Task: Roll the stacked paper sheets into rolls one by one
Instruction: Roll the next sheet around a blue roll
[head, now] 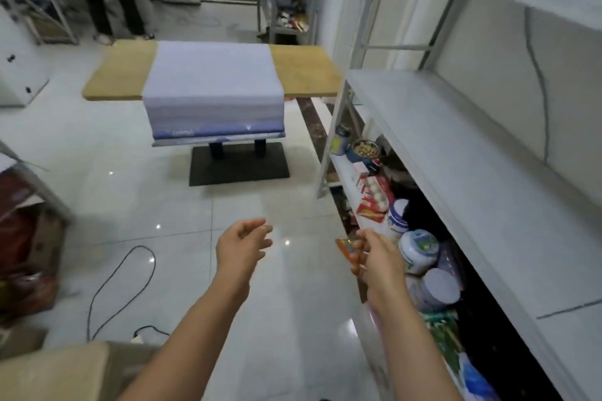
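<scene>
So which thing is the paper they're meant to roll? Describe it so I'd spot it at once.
Find the wooden table on the tiled floor mid-room, straight ahead. The paper stack lies across its middle, its near edge drooping over the tabletop's front. It is the only thick pale lilac block there, with bare wood showing either side.

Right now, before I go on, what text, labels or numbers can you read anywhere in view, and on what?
None can be read.
Paper stack, front wrapper: pale mark, blurred.
Green-and-white tubs: print blurred.
Red boxes: too small.
Orange packet in the right hand: blurred.
</scene>
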